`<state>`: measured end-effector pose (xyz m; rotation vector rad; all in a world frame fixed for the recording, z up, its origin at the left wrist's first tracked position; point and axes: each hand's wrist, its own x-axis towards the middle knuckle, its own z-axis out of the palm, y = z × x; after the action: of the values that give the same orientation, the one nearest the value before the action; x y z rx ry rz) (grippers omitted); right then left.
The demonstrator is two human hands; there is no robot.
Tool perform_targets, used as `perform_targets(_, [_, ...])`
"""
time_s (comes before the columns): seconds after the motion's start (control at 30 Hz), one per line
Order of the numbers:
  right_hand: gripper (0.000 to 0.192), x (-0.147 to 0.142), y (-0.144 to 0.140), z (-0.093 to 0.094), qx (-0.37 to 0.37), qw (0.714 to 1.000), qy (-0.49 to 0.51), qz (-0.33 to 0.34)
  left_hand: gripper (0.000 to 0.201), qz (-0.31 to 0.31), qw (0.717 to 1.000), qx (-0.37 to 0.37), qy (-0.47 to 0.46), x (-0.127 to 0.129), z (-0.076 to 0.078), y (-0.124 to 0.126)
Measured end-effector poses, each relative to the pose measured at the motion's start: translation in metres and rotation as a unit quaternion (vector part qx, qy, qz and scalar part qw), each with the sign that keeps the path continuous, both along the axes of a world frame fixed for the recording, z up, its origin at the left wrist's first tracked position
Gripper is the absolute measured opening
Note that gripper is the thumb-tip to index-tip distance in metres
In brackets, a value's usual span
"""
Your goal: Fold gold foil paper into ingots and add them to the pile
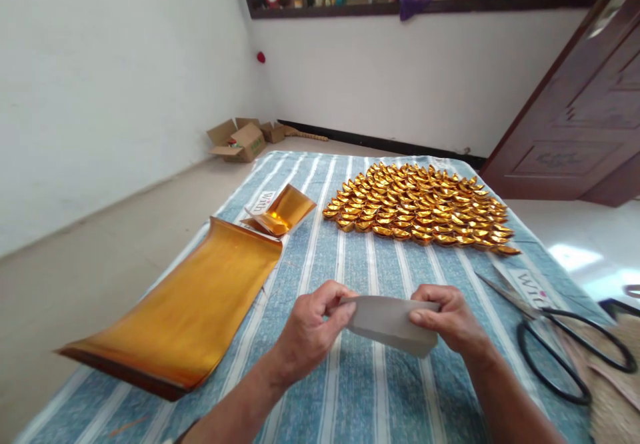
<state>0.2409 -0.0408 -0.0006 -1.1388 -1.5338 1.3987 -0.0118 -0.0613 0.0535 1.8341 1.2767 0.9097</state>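
Observation:
A small sheet of paper (387, 321), pale grey on the side facing me, is stretched between my hands above the striped cloth. My left hand (317, 317) pinches its left end, and my right hand (447, 314) grips the right end with the thumb on top. The sheet bends slightly along its length. To the left lies a large stack of gold foil paper (200, 297), curled at its ends. Beyond it sits a smaller pile of gold foil sheets (287, 212). Many folded gold paper ingots (420, 207) stand in rows at the table's far right.
Scissors with black handles (537, 314) lie open at the right of the table, whose cover is a blue striped cloth (310, 251). Cardboard boxes (240, 141) rest on the floor by the wall. A brown door (575, 111) stands at the right.

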Motion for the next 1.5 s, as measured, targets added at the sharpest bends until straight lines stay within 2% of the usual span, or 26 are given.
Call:
perform_targets(0.1, [0.033, -0.008, 0.003, -0.005, -0.038, 0.998, -0.01, -0.053, 0.015, 0.075, 0.992, -0.096, -0.043, 0.007, -0.012, 0.013])
perform_targets(0.2, [0.023, -0.015, 0.007, -0.014, 0.036, 0.985, -0.122, -0.114, 0.013, 0.109, 0.983, -0.133, -0.057, 0.013, -0.034, 0.03])
perform_targets(0.33, [0.015, -0.02, 0.008, -0.029, 0.196, 0.923, -0.294, -0.153, 0.012, 0.137, 0.987, -0.089, 0.002, 0.017, -0.053, 0.042])
perform_targets(0.47, [0.026, -0.019, 0.007, -0.029, 0.331, 0.855, -0.365, -0.165, 0.012, 0.148, 0.986, -0.01, 0.08, 0.018, -0.057, 0.042])
perform_targets(0.53, [0.026, -0.019, 0.006, -0.021, 0.392, 0.836, -0.36, -0.134, 0.012, 0.154, 0.982, 0.012, 0.105, 0.018, -0.058, 0.042])
perform_targets(0.67, [0.017, -0.025, 0.001, -0.005, 0.456, 0.826, -0.332, 0.01, 0.011, 0.16, 0.975, 0.027, 0.152, 0.018, -0.06, 0.044])
perform_targets(0.8, [0.03, -0.038, -0.006, -0.002, 0.429, 0.821, -0.367, 0.088, 0.012, 0.147, 0.965, 0.052, 0.211, 0.019, -0.063, 0.045])
perform_targets(0.9, [0.025, -0.045, -0.01, -0.004, 0.4, 0.82, -0.398, 0.095, 0.014, 0.151, 0.945, 0.085, 0.276, 0.018, -0.062, 0.043])
perform_targets(0.97, [0.021, -0.047, -0.012, -0.005, 0.395, 0.82, -0.404, 0.095, 0.023, 0.163, 0.929, 0.139, 0.301, 0.015, -0.058, 0.038])
perform_targets(1.03, [0.016, -0.046, -0.012, -0.006, 0.401, 0.817, -0.403, 0.099, 0.028, 0.13, 0.924, 0.206, 0.296, 0.009, -0.053, 0.032])
perform_targets(1.1, [0.011, -0.045, -0.011, -0.007, 0.41, 0.815, -0.398, 0.1, 0.028, 0.018, 0.932, 0.238, 0.274, 0.003, -0.047, 0.026])
perform_targets(1.17, [0.012, -0.043, -0.01, -0.009, 0.415, 0.818, -0.387, 0.097, 0.028, -0.1, 0.938, 0.216, 0.253, -0.002, -0.043, 0.021])
perform_targets(1.23, [0.015, -0.041, -0.008, -0.01, 0.413, 0.827, -0.368, 0.096, 0.032, -0.163, 0.939, 0.178, 0.245, -0.005, -0.041, 0.019])
perform_targets(1.3, [0.016, -0.039, -0.007, -0.01, 0.406, 0.84, -0.348, 0.095, 0.029, -0.173, 0.941, 0.149, 0.249, -0.006, -0.04, 0.021])
perform_targets(1.43, [0.011, -0.032, -0.005, -0.006, 0.391, 0.861, -0.311, 0.099, 0.007, -0.164, 0.942, 0.131, 0.261, -0.005, -0.04, 0.028])
perform_targets(1.5, [0.011, -0.027, -0.004, -0.004, 0.388, 0.864, -0.303, 0.104, 0.007, -0.163, 0.94, 0.138, 0.265, -0.004, -0.039, 0.028])
